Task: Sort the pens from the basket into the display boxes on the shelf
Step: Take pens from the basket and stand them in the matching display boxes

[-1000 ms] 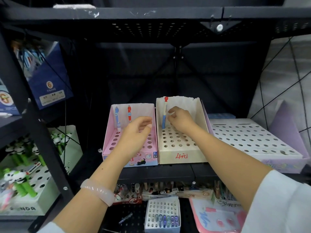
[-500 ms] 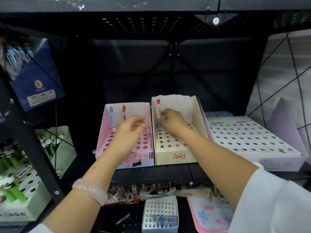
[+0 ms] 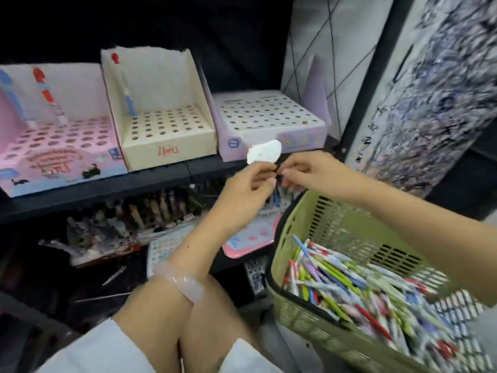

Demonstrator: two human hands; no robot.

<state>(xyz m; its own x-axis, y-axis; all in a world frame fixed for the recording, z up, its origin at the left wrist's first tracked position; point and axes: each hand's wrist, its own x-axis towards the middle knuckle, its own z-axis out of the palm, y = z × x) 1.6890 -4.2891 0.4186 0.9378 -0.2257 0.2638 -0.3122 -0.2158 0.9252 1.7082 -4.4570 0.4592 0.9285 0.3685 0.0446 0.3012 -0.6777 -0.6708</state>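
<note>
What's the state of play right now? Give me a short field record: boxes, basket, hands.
pink box: two pens standing at the back
cream box: one pen standing at back left
lilac box: no pens visible
basket: green, many loose pens inside
left hand: pinches a small white paper piece
right hand: fingertips meet the left's; grip contents unclear

A dark shelf (image 3: 150, 176) carries three display boxes in a row along its front edge. The pink box (image 3: 61, 154) stands at the left end, the cream box (image 3: 166, 146) touches it in the middle, and the lilac box (image 3: 269, 122) sits at the right end, close against the cream one. Each box has a top full of holes. Two pens stand at the back of the pink box, one in the cream box.
</note>
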